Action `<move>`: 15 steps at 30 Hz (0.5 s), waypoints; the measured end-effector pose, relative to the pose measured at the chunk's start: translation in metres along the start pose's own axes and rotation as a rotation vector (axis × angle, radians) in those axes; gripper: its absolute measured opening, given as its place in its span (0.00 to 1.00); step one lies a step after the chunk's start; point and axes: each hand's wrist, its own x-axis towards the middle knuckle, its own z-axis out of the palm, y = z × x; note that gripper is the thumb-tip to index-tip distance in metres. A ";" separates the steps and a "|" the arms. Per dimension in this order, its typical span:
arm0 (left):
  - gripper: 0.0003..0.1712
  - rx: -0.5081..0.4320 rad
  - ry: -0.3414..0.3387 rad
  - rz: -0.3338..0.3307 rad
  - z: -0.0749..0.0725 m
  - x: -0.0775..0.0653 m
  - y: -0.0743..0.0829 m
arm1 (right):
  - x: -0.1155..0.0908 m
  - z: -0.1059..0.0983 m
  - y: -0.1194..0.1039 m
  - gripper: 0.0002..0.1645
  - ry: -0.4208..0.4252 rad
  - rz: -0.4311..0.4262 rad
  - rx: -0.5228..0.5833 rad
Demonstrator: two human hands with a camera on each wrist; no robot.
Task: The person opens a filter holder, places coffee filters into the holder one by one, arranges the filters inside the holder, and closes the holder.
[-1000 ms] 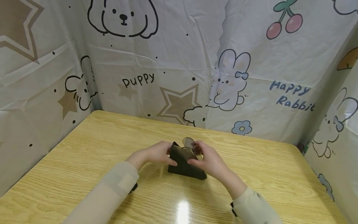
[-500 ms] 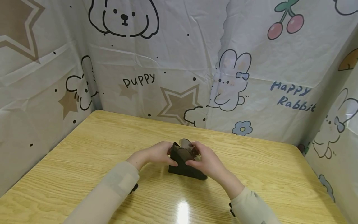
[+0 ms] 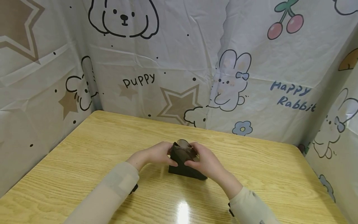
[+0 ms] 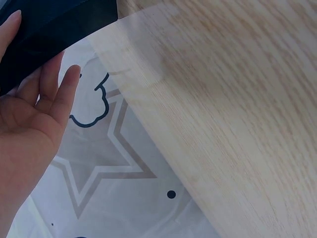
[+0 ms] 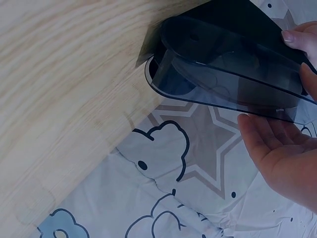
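Note:
A black wedge-shaped case (image 3: pixel 184 172) stands on the table in the head view, its top opening upward. My left hand (image 3: pixel 157 152) grips its left end, thumb on the near face and fingers behind; the left wrist view shows those fingers (image 4: pixel 49 87) under the dark case (image 4: pixel 74 25). My right hand (image 3: pixel 209 159) holds a smoky see-through piece (image 3: pixel 183 143) at the opening, thumb in front and fingers behind. In the right wrist view this smoky piece (image 5: pixel 213 82) has rounded ends and overlaps the case (image 5: pixel 233 17). Its lower part is hidden in the head view.
The light wood table (image 3: pixel 112 133) runs back to a pale cloth wall (image 3: pixel 173 68) printed with puppies, rabbits and stars. More printed cloth (image 3: pixel 36 93) hangs along the left side, and some on the right.
The smoky piece has shifted left and slightly down at the case's opening. My right hand has moved a little left with it, while my left hand and the case have hardly moved.

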 end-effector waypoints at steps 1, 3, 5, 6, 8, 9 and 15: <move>0.19 0.002 0.000 0.001 0.000 0.000 0.000 | 0.000 0.000 0.000 0.32 -0.001 0.001 -0.003; 0.19 -0.001 -0.001 0.000 0.000 0.000 0.000 | 0.000 0.001 0.000 0.32 -0.004 0.003 -0.005; 0.19 0.000 -0.001 -0.002 0.000 0.000 0.000 | 0.001 0.001 0.000 0.32 -0.006 0.004 -0.007; 0.19 0.000 0.000 -0.004 0.000 0.000 0.000 | 0.001 0.002 0.000 0.32 -0.006 0.004 -0.007; 0.19 0.005 0.002 -0.005 0.000 0.000 0.000 | 0.001 0.002 0.000 0.32 -0.006 0.002 -0.006; 0.19 0.006 0.002 -0.007 0.000 0.000 0.000 | 0.001 0.003 0.000 0.32 -0.007 0.002 -0.007; 0.19 0.005 0.001 -0.012 0.000 0.001 -0.001 | 0.002 0.003 0.000 0.32 -0.009 0.002 -0.015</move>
